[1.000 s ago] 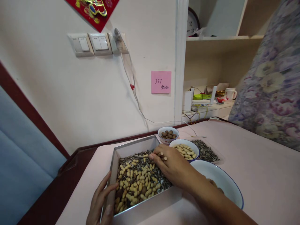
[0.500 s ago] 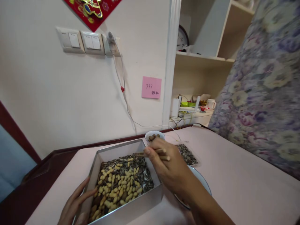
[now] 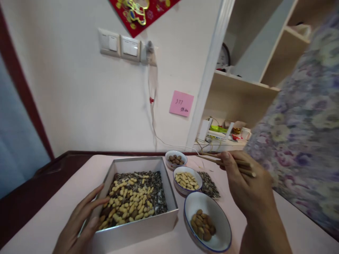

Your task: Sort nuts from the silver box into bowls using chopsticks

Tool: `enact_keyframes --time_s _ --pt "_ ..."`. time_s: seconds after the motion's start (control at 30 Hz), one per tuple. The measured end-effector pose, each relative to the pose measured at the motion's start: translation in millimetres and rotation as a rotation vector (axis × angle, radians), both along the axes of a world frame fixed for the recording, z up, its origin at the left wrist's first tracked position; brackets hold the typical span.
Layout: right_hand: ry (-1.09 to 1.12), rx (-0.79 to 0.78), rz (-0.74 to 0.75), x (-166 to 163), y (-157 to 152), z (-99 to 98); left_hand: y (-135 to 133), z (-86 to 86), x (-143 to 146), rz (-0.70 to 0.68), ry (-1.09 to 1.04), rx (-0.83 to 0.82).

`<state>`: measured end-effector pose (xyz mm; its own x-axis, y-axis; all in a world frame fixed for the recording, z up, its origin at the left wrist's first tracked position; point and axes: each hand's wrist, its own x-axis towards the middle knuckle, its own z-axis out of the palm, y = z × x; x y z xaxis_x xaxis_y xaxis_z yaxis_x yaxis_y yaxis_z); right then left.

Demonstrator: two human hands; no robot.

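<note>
My right hand point(image 3: 247, 188) is closed around a pair of wooden chopsticks point(image 3: 212, 157), raised to the right of the bowls, tips pointing left above the table. My left hand point(image 3: 79, 220) rests with fingers spread on the left wall of a white box point(image 3: 137, 225) filled with peanuts and sunflower seeds. To the right of the box stand a small bowl of brown nuts point(image 3: 176, 159), a bowl of peanuts point(image 3: 187, 180) and a larger bowl of almonds point(image 3: 207, 222). A pile of sunflower seeds point(image 3: 209, 184) lies beside the peanut bowl.
The pink table point(image 3: 296, 225) meets a dark red edge at the wall. A cable hangs from the wall socket point(image 3: 149, 53) down to the table. A pink sticky note point(image 3: 181, 103) is on the wall. Floral fabric point(image 3: 304, 134) fills the right. Shelves hold small items.
My right hand has lifted the chopsticks out of the box and swung right, past the bowls. The view turned, so the three bowls now show. My left hand stays on the box.
</note>
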<state>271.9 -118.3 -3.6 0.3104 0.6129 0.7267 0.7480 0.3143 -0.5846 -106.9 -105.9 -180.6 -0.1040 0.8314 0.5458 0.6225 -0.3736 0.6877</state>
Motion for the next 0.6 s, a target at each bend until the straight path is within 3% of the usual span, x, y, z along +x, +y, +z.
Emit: enact_keyframes --time_s 0.1,0.2,0.37,0.6 --pt "0.087 -0.050 0.340 -33.5 1.0 -5.3 -8.6 7.3 7.2 -0.074 -0.092 -0.070" --pt "-0.004 -0.244 0.578 -64.1 6.1 -14.9 -13.3 11.8 10.4 -0.098 -0.086 -0.052" --pt "-0.212 -0.408 0.580 -92.2 28.3 -37.9 -18.8 17.2 11.5 -0.096 -0.045 -0.037" --pt "-0.252 -0.419 0.562 -101.6 52.6 -62.5 -21.2 21.0 13.5 -0.082 -0.039 -0.042"
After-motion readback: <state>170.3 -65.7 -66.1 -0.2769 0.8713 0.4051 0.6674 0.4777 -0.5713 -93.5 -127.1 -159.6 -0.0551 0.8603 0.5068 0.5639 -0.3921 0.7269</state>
